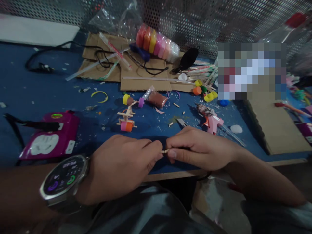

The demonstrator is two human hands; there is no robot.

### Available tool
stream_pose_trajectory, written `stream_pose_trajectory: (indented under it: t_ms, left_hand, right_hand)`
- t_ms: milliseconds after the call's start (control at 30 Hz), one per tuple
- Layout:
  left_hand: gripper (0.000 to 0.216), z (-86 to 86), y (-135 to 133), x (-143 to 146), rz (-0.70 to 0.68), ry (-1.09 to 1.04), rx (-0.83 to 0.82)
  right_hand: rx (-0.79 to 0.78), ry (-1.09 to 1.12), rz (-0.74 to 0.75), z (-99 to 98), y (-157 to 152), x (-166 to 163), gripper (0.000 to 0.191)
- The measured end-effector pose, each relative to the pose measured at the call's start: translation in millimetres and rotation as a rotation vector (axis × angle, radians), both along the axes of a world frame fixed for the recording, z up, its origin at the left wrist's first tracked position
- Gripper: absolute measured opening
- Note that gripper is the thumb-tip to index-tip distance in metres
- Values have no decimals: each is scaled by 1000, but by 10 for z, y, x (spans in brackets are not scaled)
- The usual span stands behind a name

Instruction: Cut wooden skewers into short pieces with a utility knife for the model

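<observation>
Between my two hands is a small thin wooden stick [165, 151], pinched at each end close to the table's front edge. My left hand [122, 165], with a smartwatch on the wrist, is closed on the stick's left end. Thumb and fingertips of my right hand [200, 146] close on its right end. A cutter blade [181, 122] shows just beyond my right hand; the rest of it cannot be made out. Beyond my left hand stands a little frame of wooden sticks [126, 113] with coloured bottle-cap wheels. A pink glue gun [213, 123] lies past my right hand.
A purple box with a cable [51, 136] sits at left. Cardboard [143, 84], straws, clay tubs [157, 44] and a brown packet [157, 99] lie toward the mesh [195, 19]. Loose caps [197, 90] and stick scraps are scattered about. More cardboard [280, 130] is at right.
</observation>
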State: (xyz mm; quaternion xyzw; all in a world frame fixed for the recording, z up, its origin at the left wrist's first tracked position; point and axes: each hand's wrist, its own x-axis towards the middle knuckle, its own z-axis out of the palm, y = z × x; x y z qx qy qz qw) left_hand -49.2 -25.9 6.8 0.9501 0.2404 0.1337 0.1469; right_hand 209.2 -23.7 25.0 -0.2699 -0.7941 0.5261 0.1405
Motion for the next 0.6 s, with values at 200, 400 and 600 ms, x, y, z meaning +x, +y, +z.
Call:
stream_pose_trajectory:
  t_ms: [200,400,600]
  left_hand:
    - [24,12,-18,7,-16,105,11]
    - [25,19,-29,23,23,202,-35]
    - [23,23,-29,35,44,239,1]
  right_hand:
    - [67,-109,-37,30,-39,-43,34]
    - [108,-246,-86,67,-81,-104,36]
    - [107,-340,-136,60,-118,-142,36]
